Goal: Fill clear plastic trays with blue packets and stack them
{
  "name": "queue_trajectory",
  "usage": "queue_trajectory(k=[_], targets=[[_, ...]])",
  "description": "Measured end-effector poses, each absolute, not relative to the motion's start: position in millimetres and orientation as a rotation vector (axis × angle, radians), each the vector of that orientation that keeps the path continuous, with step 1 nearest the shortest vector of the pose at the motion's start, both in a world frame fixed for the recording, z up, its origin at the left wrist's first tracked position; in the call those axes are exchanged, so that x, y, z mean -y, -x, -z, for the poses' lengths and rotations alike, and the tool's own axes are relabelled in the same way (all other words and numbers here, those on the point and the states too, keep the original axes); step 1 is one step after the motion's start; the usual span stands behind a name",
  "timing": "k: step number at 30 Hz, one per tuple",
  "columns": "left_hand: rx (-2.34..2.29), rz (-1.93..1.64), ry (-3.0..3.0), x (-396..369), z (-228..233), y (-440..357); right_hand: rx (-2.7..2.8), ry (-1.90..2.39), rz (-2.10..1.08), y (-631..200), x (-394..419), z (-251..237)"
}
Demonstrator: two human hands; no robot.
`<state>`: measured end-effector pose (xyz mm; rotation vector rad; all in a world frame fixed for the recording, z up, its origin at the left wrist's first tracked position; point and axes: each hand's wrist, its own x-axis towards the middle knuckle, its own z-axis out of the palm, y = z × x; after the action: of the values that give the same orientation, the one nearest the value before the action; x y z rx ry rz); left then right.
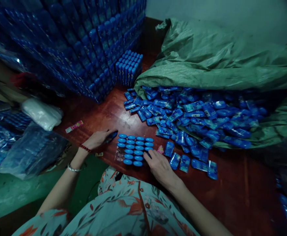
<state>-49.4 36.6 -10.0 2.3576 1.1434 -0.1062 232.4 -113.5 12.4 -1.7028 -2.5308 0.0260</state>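
From the head camera, we are looking down at a dark red wooden table [231, 196] where a block of upright blue packets [135, 149] is standing in short neat rows just in front of us, lying between our two hands, its longer side running away from our body toward the wall. Our right hand [161, 167] is resting against the block's near right corner, fingers loosely spread and flat rather than curled, touching the end packets without gripping any; it is the nearer hand to the rows. Our left hand [98, 138] is sitting just left of the block with its fingers closed around a single dark blue packet [112, 135], whose long axis is pointing toward the rows' far left corner. A red cord and a metal bangle are circling that wrist. To the right and beyond, we are seeing a loose heap of wrapped blue packets [194, 114] spilling from an open green woven sack [219, 55], the nearest ones lying just beside our right hand. A tall stack of bundled blue packs [79, 42] is filling the far left, and a small pink wrapper [74, 126] is lying apart on the wood.
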Motion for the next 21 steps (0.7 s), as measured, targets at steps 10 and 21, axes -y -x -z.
queue_trajectory(k=[10, 21], targets=[[-1.255, -0.862, -2.078, 52, -1, 43, 2.137, 1.567, -0.181, -241, 129, 14], [-1.044, -0.484, -2.560, 52, 6, 17, 2.116, 1.637, -0.244, -250, 127, 17]])
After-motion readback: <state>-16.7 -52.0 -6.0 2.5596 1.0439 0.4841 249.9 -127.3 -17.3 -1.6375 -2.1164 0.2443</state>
